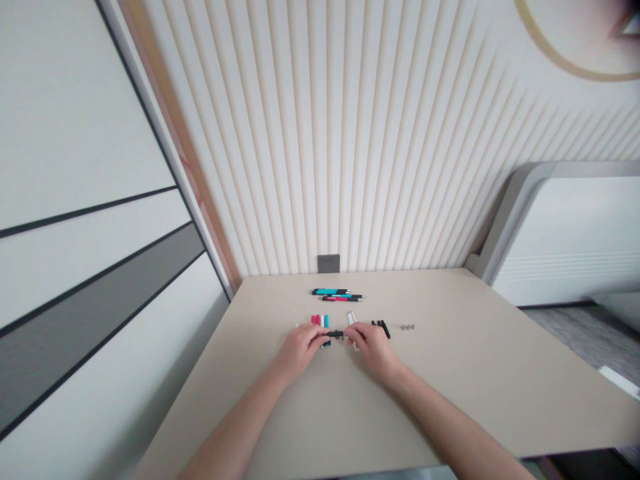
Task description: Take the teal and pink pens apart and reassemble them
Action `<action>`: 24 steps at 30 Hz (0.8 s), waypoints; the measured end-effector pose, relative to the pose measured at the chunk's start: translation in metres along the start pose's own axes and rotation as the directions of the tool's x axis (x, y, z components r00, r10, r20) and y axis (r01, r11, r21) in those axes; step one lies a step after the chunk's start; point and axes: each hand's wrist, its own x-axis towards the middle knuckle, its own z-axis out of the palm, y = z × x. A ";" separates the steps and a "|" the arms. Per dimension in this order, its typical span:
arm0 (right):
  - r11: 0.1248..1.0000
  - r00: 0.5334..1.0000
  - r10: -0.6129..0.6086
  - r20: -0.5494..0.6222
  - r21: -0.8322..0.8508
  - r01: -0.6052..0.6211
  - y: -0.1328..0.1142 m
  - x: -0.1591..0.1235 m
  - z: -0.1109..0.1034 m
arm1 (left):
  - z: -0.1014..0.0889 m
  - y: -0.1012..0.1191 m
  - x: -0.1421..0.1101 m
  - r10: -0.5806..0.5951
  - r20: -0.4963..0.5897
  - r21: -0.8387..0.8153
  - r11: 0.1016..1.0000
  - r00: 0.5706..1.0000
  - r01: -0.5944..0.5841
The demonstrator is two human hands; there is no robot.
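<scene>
My left hand (300, 345) is closed in a pinch around the left end of a short black pen part (336, 334), held level above the table. At that part's right end, the fingers of my right hand (374, 345) are pinched together; what sits between them is too small to make out. Beyond my left fingertips lie short red, white and blue pen barrels (319, 320), partly covered by the hand. Thin white refills (351, 319) lie behind and under my right fingers. Black pen pieces (384, 329) rest just right of my right hand.
Assembled blue and red pens (337, 295) lie farther back on the beige table (440, 400). Small springs or metal bits (407, 327) are to the right. A ribbed wall with a dark socket (329, 263) closes the back; a white cabinet (90, 280) stands left.
</scene>
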 end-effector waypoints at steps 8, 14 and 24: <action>0.998 0.998 -0.049 -0.036 -0.039 0.048 -0.001 -0.001 0.001 | -0.001 0.004 -0.001 0.051 -0.029 0.003 0.999 0.998 -0.051; 0.997 0.995 -0.072 0.073 0.006 0.072 0.003 -0.001 0.004 | -0.002 0.000 -0.002 0.102 -0.057 0.017 0.995 0.993 -0.101; 0.990 0.991 -0.114 0.067 -0.072 0.118 0.003 -0.003 0.001 | 0.000 -0.001 -0.003 0.085 -0.025 0.049 0.995 0.996 -0.084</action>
